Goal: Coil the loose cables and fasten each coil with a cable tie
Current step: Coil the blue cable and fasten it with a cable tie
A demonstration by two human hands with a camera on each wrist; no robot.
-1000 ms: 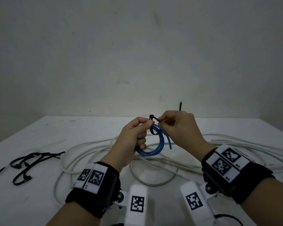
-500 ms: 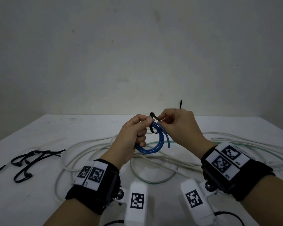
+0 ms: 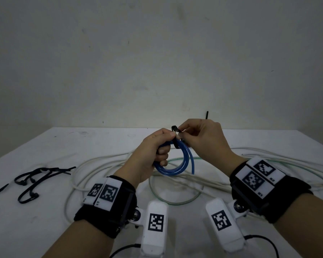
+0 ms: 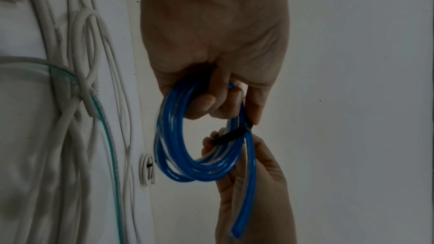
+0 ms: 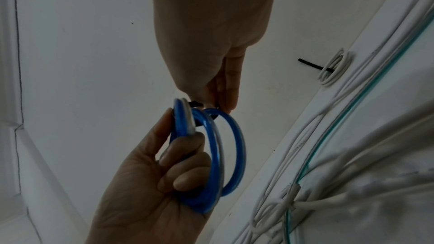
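A small coil of blue cable [image 3: 172, 169] [image 4: 187, 164] [image 5: 211, 155] hangs above the white table [image 3: 45, 149]. My left hand [image 3: 157, 148] [image 4: 218, 99] grips its top, fingers curled through the loop. A black cable tie [image 3: 175, 130] [image 4: 231, 135] [image 5: 196, 104] wraps the coil's top. My right hand [image 3: 186, 134] [image 5: 220, 99] pinches the tie beside the left thumb. One blue end [image 3: 191, 164] hangs free.
Loose white cables [image 3: 104, 164] and a clear greenish one [image 3: 175, 201] sprawl on the table under the hands. Spare black cable ties [image 3: 35, 179] lie at the left. A small tied white coil [image 5: 333, 68] sits near the far edge by the wall.
Both hands have risen slightly with the blue coil; the right fingers have shifted on the tie at the coil's top.
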